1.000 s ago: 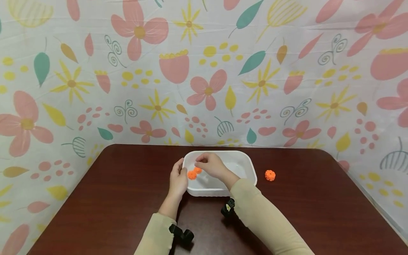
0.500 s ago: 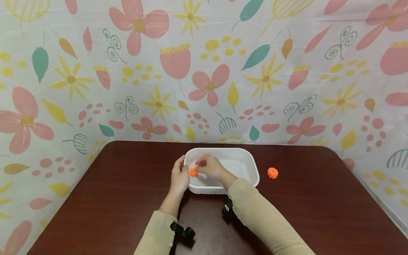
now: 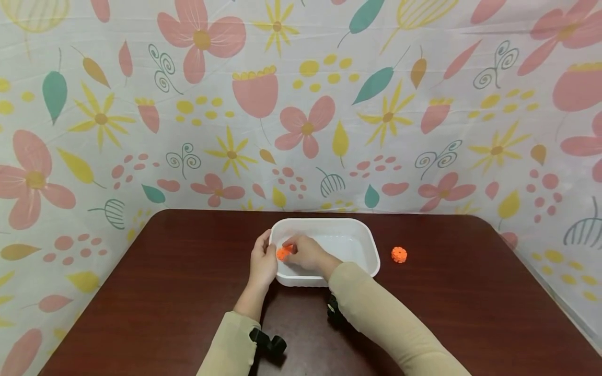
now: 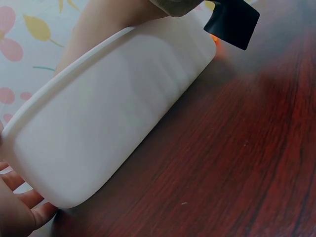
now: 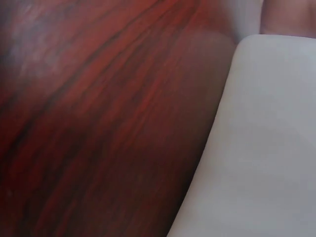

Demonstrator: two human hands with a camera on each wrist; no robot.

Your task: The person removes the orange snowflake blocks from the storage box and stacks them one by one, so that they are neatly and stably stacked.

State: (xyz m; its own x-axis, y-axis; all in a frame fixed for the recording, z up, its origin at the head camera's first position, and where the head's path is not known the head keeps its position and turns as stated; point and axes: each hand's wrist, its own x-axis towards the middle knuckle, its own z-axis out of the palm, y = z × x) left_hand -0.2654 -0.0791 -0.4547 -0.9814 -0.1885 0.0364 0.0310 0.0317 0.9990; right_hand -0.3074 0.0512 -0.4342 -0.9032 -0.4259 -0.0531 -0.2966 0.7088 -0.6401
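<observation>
A white plastic basin (image 3: 348, 245) stands on the table, its long side filling much of both wrist views. My left hand (image 3: 263, 263) holds its left end, thumb at the rim; in the left wrist view the fingers (image 4: 30, 198) lie against the outside of that end. My right hand (image 3: 305, 254) reaches down inside the basin, its thumb and fingers pinching at an orange notched round piece (image 3: 282, 254) near the left wall. A second orange piece seen earlier beside it is hidden by the right hand.
Another orange notched round piece (image 3: 398, 255) lies on the dark wooden table (image 3: 188, 271), right of the basin. Black wrist cameras (image 3: 268, 342) are strapped over the sleeves. A flower-patterned cloth (image 3: 305, 104) hangs behind the table.
My right hand has moved lower and slightly left inside the basin, closing in over the orange pieces. The left hand keeps its hold on the basin's end.
</observation>
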